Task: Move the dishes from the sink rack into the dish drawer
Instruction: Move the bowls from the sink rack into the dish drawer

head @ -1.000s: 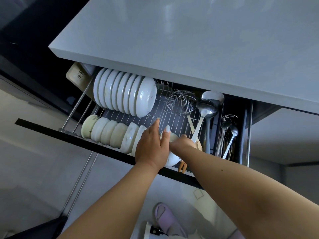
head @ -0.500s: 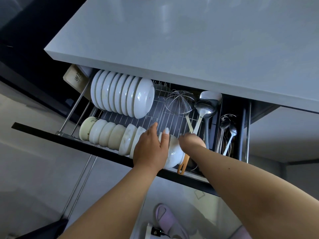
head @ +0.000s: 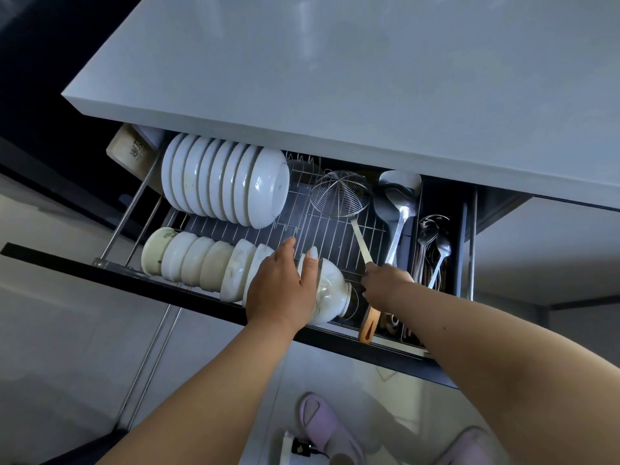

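Since the earlier frame the right hand point(head: 385, 283) has drawn away from the bowl point(head: 330, 297) toward the utensil side of the dish drawer point(head: 117, 273), and it now sits at the handle of the wire skimmer point(head: 340, 194); its fingers are curled, but whether they grip that handle cannot be told. Left hand point(head: 281, 286) has stayed on the bowl, palm over its top and fingers curved round the rim, holding it on its side at the right end of the front row of bowls point(head: 198, 260). That bowl lies in the drawer's wire rack, just beside the row. Behind it stands the row of plates point(head: 224, 182), unchanged. Ladles point(head: 396, 199) and spoons point(head: 434, 239) lie to the right, under the counter point(head: 335, 78).
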The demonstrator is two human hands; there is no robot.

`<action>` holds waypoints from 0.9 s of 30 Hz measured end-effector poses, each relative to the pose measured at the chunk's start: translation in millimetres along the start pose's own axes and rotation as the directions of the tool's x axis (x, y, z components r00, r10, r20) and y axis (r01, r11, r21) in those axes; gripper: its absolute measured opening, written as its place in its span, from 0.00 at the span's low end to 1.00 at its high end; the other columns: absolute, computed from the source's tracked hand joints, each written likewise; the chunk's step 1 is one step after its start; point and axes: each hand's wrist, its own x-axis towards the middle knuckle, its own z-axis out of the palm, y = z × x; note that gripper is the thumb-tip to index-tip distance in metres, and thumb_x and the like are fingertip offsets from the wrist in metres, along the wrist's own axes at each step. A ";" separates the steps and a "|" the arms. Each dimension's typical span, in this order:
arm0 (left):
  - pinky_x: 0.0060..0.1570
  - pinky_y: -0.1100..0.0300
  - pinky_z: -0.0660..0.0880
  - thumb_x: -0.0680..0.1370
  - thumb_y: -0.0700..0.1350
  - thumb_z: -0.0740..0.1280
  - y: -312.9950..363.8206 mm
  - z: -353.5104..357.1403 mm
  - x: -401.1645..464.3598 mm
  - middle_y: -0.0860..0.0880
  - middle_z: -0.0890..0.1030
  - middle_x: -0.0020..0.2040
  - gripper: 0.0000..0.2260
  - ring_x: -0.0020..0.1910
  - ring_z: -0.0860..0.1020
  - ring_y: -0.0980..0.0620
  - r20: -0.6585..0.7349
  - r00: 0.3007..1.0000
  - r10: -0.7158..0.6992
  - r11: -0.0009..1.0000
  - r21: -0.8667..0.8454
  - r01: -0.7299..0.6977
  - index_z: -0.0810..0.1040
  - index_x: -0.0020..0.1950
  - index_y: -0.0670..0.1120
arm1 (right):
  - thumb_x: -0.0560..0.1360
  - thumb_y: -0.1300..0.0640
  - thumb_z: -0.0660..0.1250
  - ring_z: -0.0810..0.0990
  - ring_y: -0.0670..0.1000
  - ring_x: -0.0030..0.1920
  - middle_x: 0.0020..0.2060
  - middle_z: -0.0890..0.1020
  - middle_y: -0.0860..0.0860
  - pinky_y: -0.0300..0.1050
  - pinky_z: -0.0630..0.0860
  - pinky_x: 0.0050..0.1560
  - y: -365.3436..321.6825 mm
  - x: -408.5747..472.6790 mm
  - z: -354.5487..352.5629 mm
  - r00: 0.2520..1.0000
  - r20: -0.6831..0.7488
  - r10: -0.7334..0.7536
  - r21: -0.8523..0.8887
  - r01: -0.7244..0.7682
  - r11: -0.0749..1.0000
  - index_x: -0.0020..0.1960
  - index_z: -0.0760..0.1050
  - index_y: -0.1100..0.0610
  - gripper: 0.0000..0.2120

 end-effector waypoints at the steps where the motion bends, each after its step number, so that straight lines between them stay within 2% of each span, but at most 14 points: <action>1: 0.65 0.52 0.68 0.81 0.60 0.49 -0.2 0.2 -0.1 0.51 0.71 0.71 0.26 0.70 0.68 0.52 0.000 1.000 0.001 1.000 -0.001 -0.001 0.62 0.76 0.50 | 0.80 0.55 0.59 0.74 0.57 0.56 0.64 0.66 0.53 0.52 0.77 0.48 1.8 -1.3 -0.2 1.000 -0.007 0.019 0.018 -0.019 1.000 0.68 0.70 0.57 0.17; 5: 0.64 0.52 0.70 0.81 0.61 0.49 0.3 0.5 -0.7 0.51 0.72 0.70 0.26 0.69 0.69 0.52 -0.003 1.000 -0.002 1.000 -0.005 0.002 0.63 0.75 0.50 | 0.80 0.57 0.60 0.74 0.58 0.58 0.63 0.69 0.54 0.52 0.78 0.51 11.6 -2.6 1.7 0.999 -0.021 0.027 0.025 -0.026 0.999 0.71 0.66 0.57 0.20; 8: 0.63 0.51 0.71 0.80 0.61 0.49 1.1 0.1 -1.2 0.51 0.73 0.69 0.26 0.67 0.70 0.52 -0.012 1.000 0.001 1.000 -0.004 -0.001 0.63 0.74 0.51 | 0.77 0.59 0.63 0.75 0.60 0.59 0.60 0.72 0.55 0.54 0.79 0.53 15.7 -8.8 -6.6 0.999 0.004 0.034 0.035 -0.035 0.999 0.70 0.68 0.56 0.21; 10: 0.62 0.52 0.72 0.80 0.62 0.49 1.7 0.0 -1.4 0.51 0.74 0.68 0.26 0.66 0.72 0.52 -0.021 1.000 0.000 1.000 -0.002 -0.001 0.64 0.74 0.50 | 0.76 0.62 0.64 0.75 0.60 0.60 0.62 0.72 0.56 0.51 0.78 0.54 20.4 -12.8 -11.8 0.994 0.012 0.109 0.037 -0.109 0.993 0.69 0.68 0.59 0.21; 13: 0.57 0.54 0.72 0.79 0.63 0.49 2.1 0.8 -1.8 0.52 0.77 0.64 0.27 0.62 0.74 0.52 -0.029 1.000 -0.011 1.000 0.003 0.011 0.66 0.72 0.50 | 0.77 0.63 0.62 0.73 0.58 0.64 0.65 0.71 0.57 0.49 0.74 0.56 32.6 -18.5 -9.7 0.973 -0.040 0.228 -0.011 -0.229 0.973 0.71 0.66 0.63 0.22; 16: 0.47 0.56 0.71 0.80 0.61 0.51 3.8 1.0 -2.6 0.52 0.81 0.55 0.22 0.54 0.77 0.51 -0.017 0.998 -0.054 0.998 0.025 0.054 0.68 0.68 0.51 | 0.78 0.60 0.62 0.71 0.56 0.65 0.68 0.68 0.56 0.49 0.73 0.58 41.0 -28.1 -1.2 0.978 -0.079 0.193 -0.128 -0.202 0.971 0.73 0.65 0.60 0.23; 20: 0.42 0.57 0.69 0.81 0.59 0.53 7.5 -0.2 -3.8 0.52 0.82 0.49 0.19 0.47 0.76 0.51 -0.028 0.997 -0.069 0.996 0.063 0.071 0.69 0.66 0.50 | 0.77 0.58 0.61 0.71 0.54 0.63 0.65 0.70 0.52 0.48 0.73 0.54 46.0 -33.4 12.1 0.983 -0.165 0.082 -0.186 -0.113 0.976 0.72 0.65 0.56 0.23; 27: 0.42 0.55 0.71 0.80 0.59 0.52 8.2 0.0 -4.0 0.53 0.81 0.46 0.20 0.47 0.77 0.48 -0.024 0.995 -0.094 0.994 0.061 0.096 0.69 0.65 0.50 | 0.77 0.59 0.60 0.74 0.55 0.60 0.66 0.67 0.51 0.46 0.72 0.43 40.6 -44.7 12.3 0.970 -0.224 0.091 -0.101 -0.116 0.988 0.74 0.61 0.55 0.26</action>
